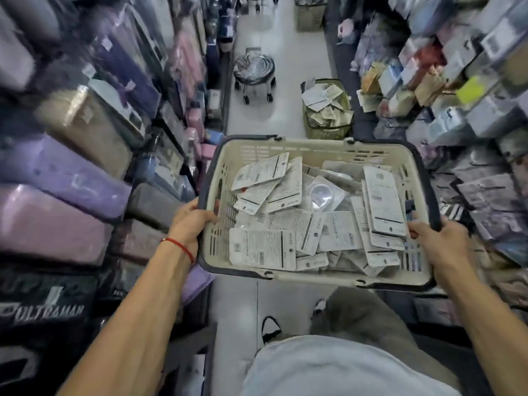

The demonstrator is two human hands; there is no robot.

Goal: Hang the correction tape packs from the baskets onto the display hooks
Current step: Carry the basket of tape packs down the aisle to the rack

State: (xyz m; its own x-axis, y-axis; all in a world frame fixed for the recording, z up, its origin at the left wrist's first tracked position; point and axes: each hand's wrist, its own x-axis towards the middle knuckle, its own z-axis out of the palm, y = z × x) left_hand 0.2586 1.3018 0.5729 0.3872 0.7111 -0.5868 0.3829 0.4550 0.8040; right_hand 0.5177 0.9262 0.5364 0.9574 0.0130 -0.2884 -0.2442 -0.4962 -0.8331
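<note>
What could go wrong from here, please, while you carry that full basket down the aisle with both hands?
1. The left hand and right hand grip only the rim of the cream basket; a tilt could spill the loosely heaped packs.
2. A wheeled stool and a green basket stand on the floor ahead, and the carried basket blocks the downward view, so tripping seems possible.
3. With both hands busy, no pack can be hung until the basket is set down.

A shop aisle: packed shelves (71, 155) left of the hands, hanging packs (457, 81) right, baskets (325, 110) on the floor ahead.
</note>
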